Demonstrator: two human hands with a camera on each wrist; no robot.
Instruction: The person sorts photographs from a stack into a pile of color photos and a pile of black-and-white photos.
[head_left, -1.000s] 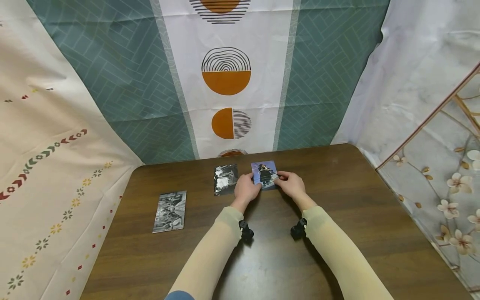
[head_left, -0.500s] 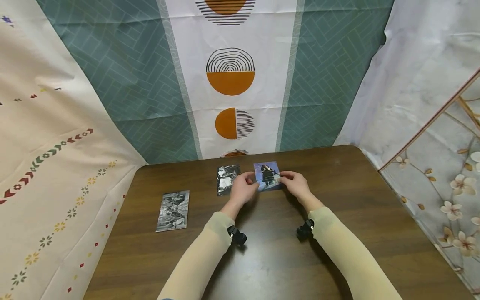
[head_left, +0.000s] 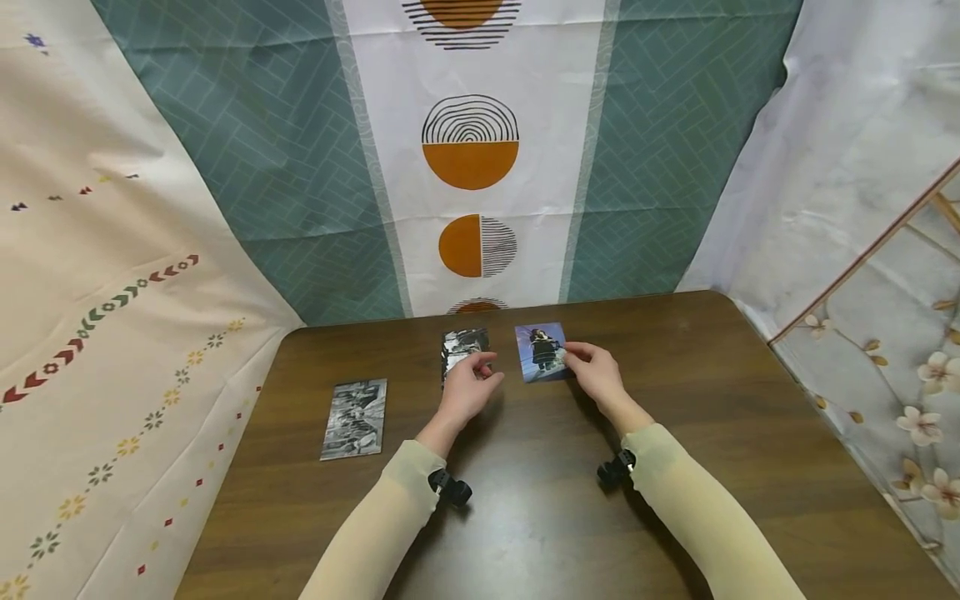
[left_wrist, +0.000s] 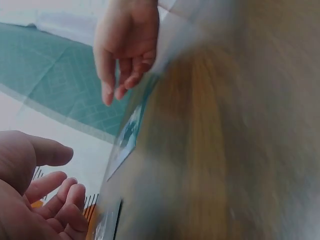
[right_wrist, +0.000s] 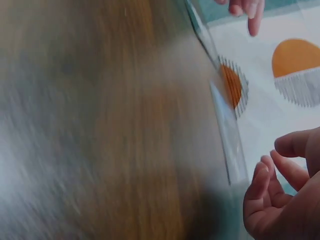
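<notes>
A colour photo print (head_left: pixel 528 358) of a dark-clad figure on a bluish ground lies flat near the far side of the table. At its right edge is my right hand (head_left: pixel 597 379), thumb and fingers loosely bent; the right wrist view shows nothing between them, with the print (right_wrist: pixel 230 135) lying beyond. My left hand (head_left: pixel 465 396) hovers over the lower part of a black-and-white photo print (head_left: pixel 459 342), hiding some of it. Its fingers are relaxed and hold nothing, as the left hand (left_wrist: pixel 45 195) in the left wrist view shows.
Farther left on the brown wooden table (head_left: pixel 525 517) lies another black-and-white photo print (head_left: pixel 355 419). A patterned cloth (head_left: pixel 480 167) hangs behind the far edge, with light fabric (head_left: pixel 112 333) on the left and flowered fabric (head_left: pixel 885 375) on the right.
My left hand has let go of the colour print's left side and moved left, over the middle black-and-white print. My right hand stays by the colour print, its wrist shifted slightly outward.
</notes>
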